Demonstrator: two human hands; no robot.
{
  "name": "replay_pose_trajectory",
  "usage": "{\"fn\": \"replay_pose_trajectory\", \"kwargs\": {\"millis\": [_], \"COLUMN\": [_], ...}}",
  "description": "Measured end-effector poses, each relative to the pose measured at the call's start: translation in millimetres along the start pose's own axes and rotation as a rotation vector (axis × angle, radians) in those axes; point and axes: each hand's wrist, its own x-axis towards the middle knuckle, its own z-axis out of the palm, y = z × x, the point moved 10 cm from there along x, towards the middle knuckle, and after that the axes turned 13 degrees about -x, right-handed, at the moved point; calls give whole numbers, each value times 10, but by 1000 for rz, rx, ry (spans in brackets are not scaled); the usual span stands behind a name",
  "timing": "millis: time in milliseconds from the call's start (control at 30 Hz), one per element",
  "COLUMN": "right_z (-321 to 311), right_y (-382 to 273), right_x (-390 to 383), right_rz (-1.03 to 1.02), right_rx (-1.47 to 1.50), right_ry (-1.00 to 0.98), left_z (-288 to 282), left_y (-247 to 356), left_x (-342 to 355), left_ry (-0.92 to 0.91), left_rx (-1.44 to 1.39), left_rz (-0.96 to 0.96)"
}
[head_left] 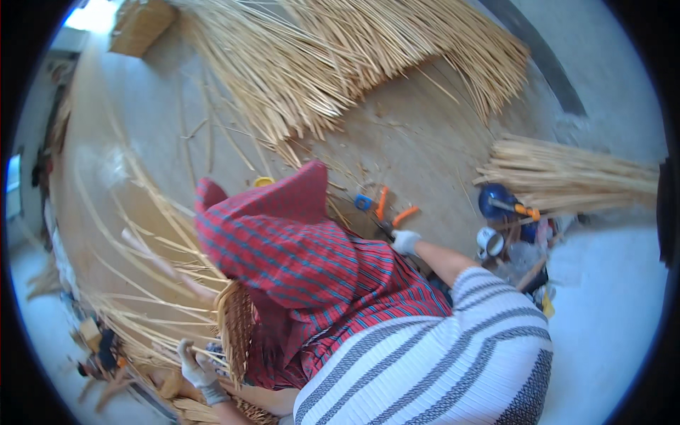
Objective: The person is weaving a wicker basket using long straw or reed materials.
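Note:
A woven basket (232, 329) stands on its side at lower left, long loose pale strands (142, 294) fanning from it. My left hand (197, 367), in a pale glove, has its fingers curled on strands beside the basket. Red checked cloth (276, 241) covers my lap against the basket, partly hiding it. My right hand (404, 241), also gloved, is at the cloth's right edge, fingers closed at the dark head of orange-handled pliers (402, 215); their exact grip is small to see. A blue tool (364, 202), possibly a tape measure, lies beside the pliers.
Long cane bundles (354, 49) lie across the far floor, another bundle (567, 173) at right. A blue container (496, 200), a white mug (490, 242) and plastic bags are at my right. A yellow round item (263, 181) and cardboard box (142, 28) lie beyond. Clutter lines the left.

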Motion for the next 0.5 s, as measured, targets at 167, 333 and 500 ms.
{"fn": "replay_pose_trajectory", "kwargs": {"millis": [167,333,500], "right_z": [-1345,-3308,-3479], "right_y": [-721,-2211,-3156], "right_x": [-698,-3420,-5696], "right_rz": [-221,-1168,-2171], "right_rx": [896,772,704], "right_ry": [202,904,997], "left_z": [161,191,209], "left_y": [-3,96,203], "left_x": [195,394,521], "left_ry": [46,90,57], "left_rx": [-147,-102,-29], "left_rz": [-16,117,122]}}
